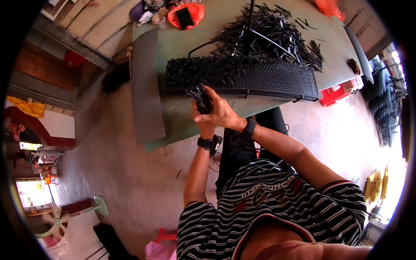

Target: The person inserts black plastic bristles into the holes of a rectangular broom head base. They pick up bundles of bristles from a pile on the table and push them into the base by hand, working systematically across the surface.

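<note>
My left hand [202,121] and my right hand [222,112] are together just off the table's near edge, closed around a bundle of short black strips [200,99]. Part of my left hand is hidden behind the right. Right in front of them a long black perforated panel [281,79] stands on the table, on a black wire frame [250,27]. Tufts of black strips [190,71] cover its left part thickly; on the right the bare holes show. Behind the panel lies a large loose pile of black strips [264,39].
A grey perforated sheet [147,86] lies along the left end of the green table [173,39]. At the back left, a dark flat object [184,18] rests on a red plastic bag [200,13] near a clear cup [160,21]. A red stool [333,98] stands beyond the right edge.
</note>
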Demonstrator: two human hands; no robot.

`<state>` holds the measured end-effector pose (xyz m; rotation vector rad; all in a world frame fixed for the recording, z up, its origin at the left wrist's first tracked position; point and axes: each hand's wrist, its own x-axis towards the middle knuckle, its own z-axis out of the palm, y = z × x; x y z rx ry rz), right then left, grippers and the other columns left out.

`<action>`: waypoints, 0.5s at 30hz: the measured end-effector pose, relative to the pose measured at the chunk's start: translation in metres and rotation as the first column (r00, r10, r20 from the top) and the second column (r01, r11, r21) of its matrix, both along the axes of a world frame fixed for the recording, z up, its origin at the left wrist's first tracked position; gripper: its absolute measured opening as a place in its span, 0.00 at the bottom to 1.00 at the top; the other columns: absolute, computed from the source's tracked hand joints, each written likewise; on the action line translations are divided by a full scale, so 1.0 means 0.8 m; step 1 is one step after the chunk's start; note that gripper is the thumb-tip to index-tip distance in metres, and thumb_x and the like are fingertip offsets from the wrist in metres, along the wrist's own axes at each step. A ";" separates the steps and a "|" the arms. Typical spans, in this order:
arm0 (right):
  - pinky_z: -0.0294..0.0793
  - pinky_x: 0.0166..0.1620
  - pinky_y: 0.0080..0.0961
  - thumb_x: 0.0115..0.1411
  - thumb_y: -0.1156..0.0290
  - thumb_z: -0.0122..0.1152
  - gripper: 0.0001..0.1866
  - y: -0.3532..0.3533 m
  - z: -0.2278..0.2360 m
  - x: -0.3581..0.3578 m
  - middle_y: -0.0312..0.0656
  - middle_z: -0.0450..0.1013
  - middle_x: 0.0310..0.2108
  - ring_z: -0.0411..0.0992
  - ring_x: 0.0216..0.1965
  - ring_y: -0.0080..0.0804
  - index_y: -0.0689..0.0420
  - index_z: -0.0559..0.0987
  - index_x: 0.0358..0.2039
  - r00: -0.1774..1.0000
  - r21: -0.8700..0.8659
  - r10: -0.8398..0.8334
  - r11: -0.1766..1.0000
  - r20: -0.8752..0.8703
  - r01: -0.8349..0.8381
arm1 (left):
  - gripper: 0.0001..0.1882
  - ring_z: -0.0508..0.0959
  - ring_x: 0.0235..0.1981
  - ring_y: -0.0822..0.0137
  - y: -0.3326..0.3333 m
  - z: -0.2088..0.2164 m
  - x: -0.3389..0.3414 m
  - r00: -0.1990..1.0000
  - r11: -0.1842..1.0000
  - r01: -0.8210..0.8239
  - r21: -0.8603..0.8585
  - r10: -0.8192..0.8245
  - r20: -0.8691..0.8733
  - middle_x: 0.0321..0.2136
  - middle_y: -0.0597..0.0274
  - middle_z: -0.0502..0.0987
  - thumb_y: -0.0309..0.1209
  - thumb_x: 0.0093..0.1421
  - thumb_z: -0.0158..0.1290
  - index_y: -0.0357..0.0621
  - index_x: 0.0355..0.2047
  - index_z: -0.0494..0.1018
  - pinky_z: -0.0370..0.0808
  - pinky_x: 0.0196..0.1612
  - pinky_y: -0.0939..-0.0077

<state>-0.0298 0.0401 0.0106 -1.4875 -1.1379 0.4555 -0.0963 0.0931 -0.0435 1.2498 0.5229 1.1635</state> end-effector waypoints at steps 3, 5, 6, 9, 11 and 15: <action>0.68 0.49 0.33 0.31 0.44 0.75 0.57 0.008 0.005 0.005 0.55 0.69 0.44 0.69 0.48 0.45 0.68 0.60 0.54 0.997 -0.109 -0.004 0.994 -0.075 -0.004 | 0.13 0.71 0.30 0.76 0.008 -0.016 0.003 0.996 0.994 -0.005 0.111 0.015 -0.093 0.29 0.67 0.71 0.30 0.53 0.56 0.39 0.36 0.66 0.69 0.34 0.79; 0.69 0.47 0.32 0.33 0.47 0.75 0.52 0.014 -0.004 0.009 0.53 0.70 0.41 0.70 0.44 0.41 0.67 0.62 0.52 0.997 -0.051 -0.016 0.999 -0.078 0.012 | 0.13 0.71 0.30 0.75 0.014 -0.024 0.006 0.990 0.985 -0.010 0.170 0.034 -0.134 0.29 0.67 0.71 0.31 0.53 0.56 0.39 0.35 0.66 0.69 0.33 0.79; 0.69 0.46 0.31 0.34 0.48 0.75 0.50 0.015 -0.007 0.010 0.52 0.71 0.39 0.71 0.43 0.40 0.66 0.63 0.52 0.996 -0.022 -0.022 1.000 -0.082 0.021 | 0.13 0.71 0.30 0.75 0.018 -0.030 0.009 0.990 0.984 -0.014 0.180 0.039 -0.133 0.29 0.67 0.71 0.31 0.53 0.55 0.39 0.35 0.67 0.69 0.33 0.79; 0.69 0.40 0.24 0.42 0.57 0.73 0.37 0.015 -0.012 0.011 0.39 0.69 0.33 0.66 0.35 0.24 0.64 0.68 0.47 0.989 -0.041 -0.004 0.999 -0.148 -0.002 | 0.17 0.72 0.32 0.74 0.022 -0.042 0.011 0.994 0.990 -0.021 0.136 0.035 -0.103 0.31 0.66 0.73 0.32 0.53 0.56 0.39 0.40 0.67 0.71 0.35 0.78; 0.71 0.40 0.26 0.42 0.57 0.71 0.34 0.014 -0.007 0.011 0.44 0.71 0.33 0.70 0.35 0.29 0.64 0.69 0.45 0.986 -0.089 0.006 0.996 -0.165 -0.021 | 0.19 0.73 0.33 0.73 0.023 -0.047 0.011 0.996 0.995 -0.026 0.094 0.034 -0.083 0.33 0.65 0.73 0.32 0.53 0.56 0.39 0.44 0.66 0.72 0.36 0.78; 0.69 0.37 0.24 0.46 0.61 0.69 0.23 0.017 -0.025 0.008 0.37 0.69 0.28 0.66 0.32 0.21 0.62 0.71 0.36 0.978 -0.025 0.013 1.000 -0.208 -0.019 | 0.21 0.74 0.34 0.73 0.018 -0.050 0.008 0.996 0.998 -0.032 0.048 0.036 -0.078 0.33 0.64 0.74 0.32 0.53 0.56 0.39 0.46 0.65 0.72 0.37 0.78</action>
